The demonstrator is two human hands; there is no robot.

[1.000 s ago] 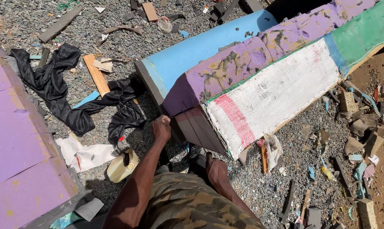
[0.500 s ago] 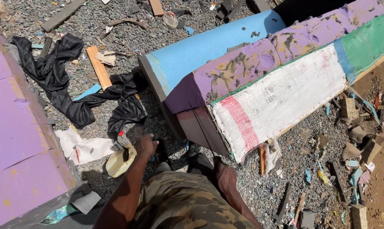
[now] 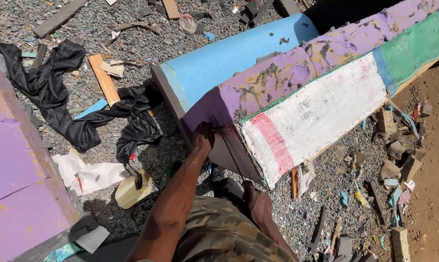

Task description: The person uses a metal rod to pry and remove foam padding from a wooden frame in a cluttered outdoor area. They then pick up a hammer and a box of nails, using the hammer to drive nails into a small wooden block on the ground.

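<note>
The left hand (image 3: 202, 138) rests against the near end of the foam-covered panel (image 3: 277, 97), fingers curled down onto the dark brown edge where the purple foam ends; how firmly it clasps the edge cannot be made out. The right hand (image 3: 258, 201) lies lower, just beside the panel's near bottom corner, below the white and red woven patch; whether it is open or closed is hidden by its angle. The panel runs from these hands up toward the far right, its green end cut off by the picture's edge. Behind it and touching it lies a blue foam slab (image 3: 229, 58). Left of the left arm, on the gravel ground (image 3: 146, 22), stands a cream plastic jug (image 3: 132, 189) beside crumpled white paper (image 3: 91, 174), with black cloth (image 3: 59, 97) beyond. A purple foam block (image 3: 15, 184) closes the left side.
</note>
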